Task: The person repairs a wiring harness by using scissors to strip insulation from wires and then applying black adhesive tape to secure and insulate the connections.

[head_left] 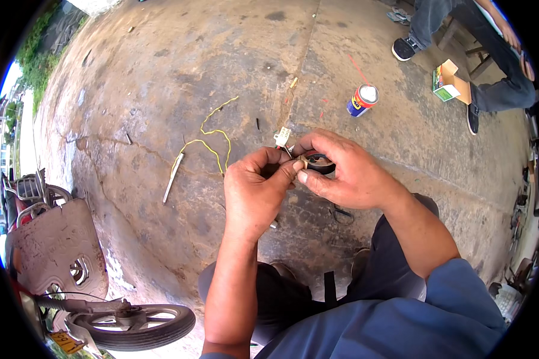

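Note:
Both my hands meet in front of me above the concrete floor, fingers closed together. Thumb and fingers of my left hand (253,192) pinch thin wires, whose exact grip is partly covered by the fingers. A white plug connector (282,137) sticks out just beyond the fingertips, with short wires running from it into the hands. My right hand (360,175) is curled around a black ring that looks like a roll of electrical tape (324,168). Its thumb and fingertips touch the left fingertips. What lies between the fingertips is too small to make out.
A slim silver pen-like tool (173,178) lies left, by a yellow wire (229,139). Ahead right stands a spray can (357,106) with a red straw. Beyond are an open carton (451,84) and a seated person's legs (503,96). A motorcycle wheel (185,323) is at lower left.

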{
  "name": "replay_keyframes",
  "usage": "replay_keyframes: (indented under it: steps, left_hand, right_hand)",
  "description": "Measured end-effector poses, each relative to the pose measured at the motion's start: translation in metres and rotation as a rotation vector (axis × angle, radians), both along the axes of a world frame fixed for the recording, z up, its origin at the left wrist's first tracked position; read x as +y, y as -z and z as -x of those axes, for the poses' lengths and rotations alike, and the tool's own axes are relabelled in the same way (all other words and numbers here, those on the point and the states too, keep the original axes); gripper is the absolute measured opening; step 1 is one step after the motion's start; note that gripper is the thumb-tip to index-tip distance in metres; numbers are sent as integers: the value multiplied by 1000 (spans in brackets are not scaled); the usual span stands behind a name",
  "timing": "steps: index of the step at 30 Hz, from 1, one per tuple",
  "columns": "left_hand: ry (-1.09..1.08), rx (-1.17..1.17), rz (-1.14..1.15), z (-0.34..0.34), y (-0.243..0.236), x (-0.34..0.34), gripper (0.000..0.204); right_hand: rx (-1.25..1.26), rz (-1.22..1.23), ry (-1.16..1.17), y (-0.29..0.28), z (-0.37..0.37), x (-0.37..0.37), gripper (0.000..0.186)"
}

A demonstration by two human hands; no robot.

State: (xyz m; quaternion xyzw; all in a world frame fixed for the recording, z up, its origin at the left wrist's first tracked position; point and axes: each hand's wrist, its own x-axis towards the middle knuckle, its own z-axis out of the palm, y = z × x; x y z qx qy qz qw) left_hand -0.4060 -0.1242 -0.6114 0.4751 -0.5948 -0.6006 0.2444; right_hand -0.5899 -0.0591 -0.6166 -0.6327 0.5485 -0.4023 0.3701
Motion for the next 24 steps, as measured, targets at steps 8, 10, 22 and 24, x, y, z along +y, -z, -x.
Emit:
replay_keyframes:
  steps: [8, 10, 22, 24]
  left_hand:
    - [95, 349, -286, -3, -1, -5, 24]
    - [111, 334, -293, -3, 8, -5, 25]
    - [46, 98, -122, 0, 2, -1, 16]
    - [39, -13, -37, 3, 5, 1, 15]
  right_hand:
    - [-79, -29, 99, -18, -3, 5, 37]
    - [-142, -50, 94, -11, 2, 5, 38]
    - [359, 126, 138, -4, -2, 2, 28]
    - [533, 228, 100, -2, -6, 0, 12]
